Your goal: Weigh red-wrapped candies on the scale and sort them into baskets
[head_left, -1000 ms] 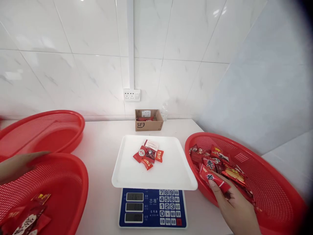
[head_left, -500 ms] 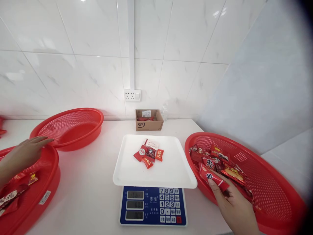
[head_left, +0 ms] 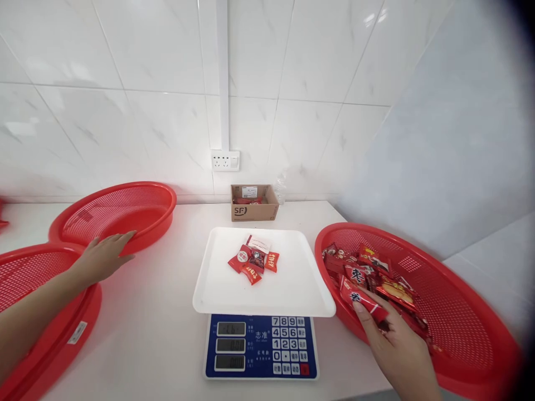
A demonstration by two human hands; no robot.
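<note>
My right hand (head_left: 397, 340) is closed on a red snack packet (head_left: 363, 299) with dark lettering, over the right red basket (head_left: 463, 323), where several other packets (head_left: 393, 289) lie. My left hand (head_left: 104, 256) has its fingers stretched out and holds nothing visible; it hovers past the rim of the near left basket (head_left: 90, 312), in front of the far left basket (head_left: 156, 223). Between the baskets stands a scale (head_left: 261, 351) with a white tray (head_left: 292, 289). A small cluster of red packets (head_left: 251, 273) lies on that tray, with a white-and-red one (head_left: 258, 243) behind.
Against the tiled wall sits a small cardboard box (head_left: 254, 211) with red packets inside, a crumpled clear plastic bag (head_left: 281, 188) beside it. A socket plate (head_left: 225, 160) is on the wall. Baskets flank the scale on both sides of the white table (head_left: 154, 334).
My left hand has moved right, from above the near left basket to beyond its rim. My right hand keeps its hold on the packet, almost in place.
</note>
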